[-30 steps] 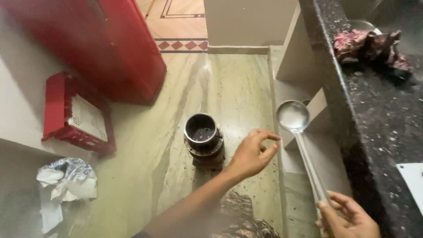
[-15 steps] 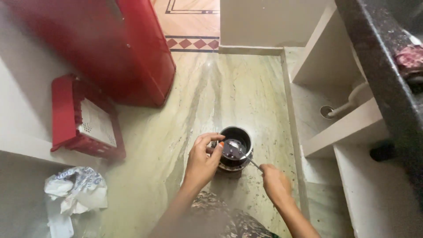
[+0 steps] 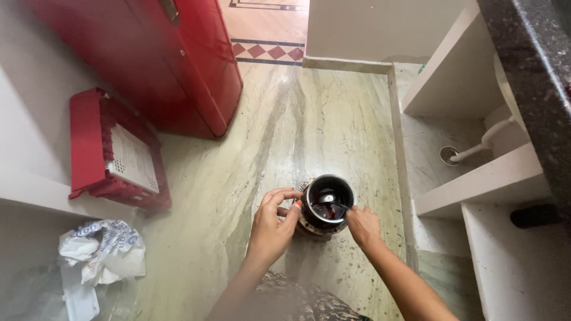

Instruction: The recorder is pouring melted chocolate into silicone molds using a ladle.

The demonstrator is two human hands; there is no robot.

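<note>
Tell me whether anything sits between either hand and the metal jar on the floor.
Nothing visible does. The left hand is already touching the rim of the metal jar, and the right hand is against its other side, holding a spoon that dips into it.

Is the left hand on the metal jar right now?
Yes: the left hand grips the rim of the metal jar standing on the floor, while the right hand works at its other side.

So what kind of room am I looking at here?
Most likely a home kitchen, seen at floor level: a dark granite counter with white shelves beneath, a marble floor, and both hands at a steel jar standing on it.
</note>
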